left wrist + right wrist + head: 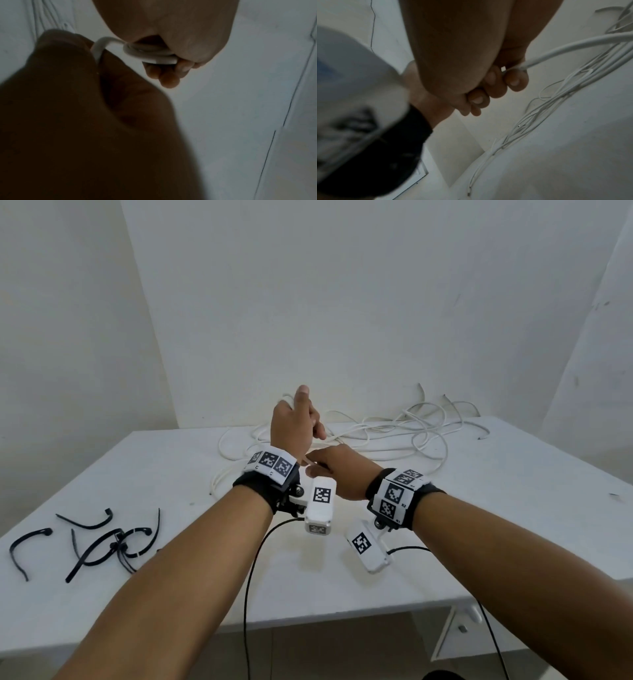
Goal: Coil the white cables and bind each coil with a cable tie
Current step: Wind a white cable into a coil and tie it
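Note:
A loose tangle of white cables (394,433) lies along the back of the white table (479,525). My left hand (294,422) is raised above it with the thumb up, and a strand of white cable (97,52) runs into its grip. Just below and to the right, my right hand (334,470) has its fingers curled round a few turns of the same cable (150,55). In the right wrist view the right hand's fingertips (513,79) pinch the cable (573,46), which leads off right to the tangle (556,102). Several black cable ties (102,542) lie at the table's left front.
White walls close in behind and on both sides of the table. Two white wrist cameras (320,505) hang under my wrists, and their black leads (248,594) drop over the table's front edge. A cable loop (222,477) lies under my left wrist.

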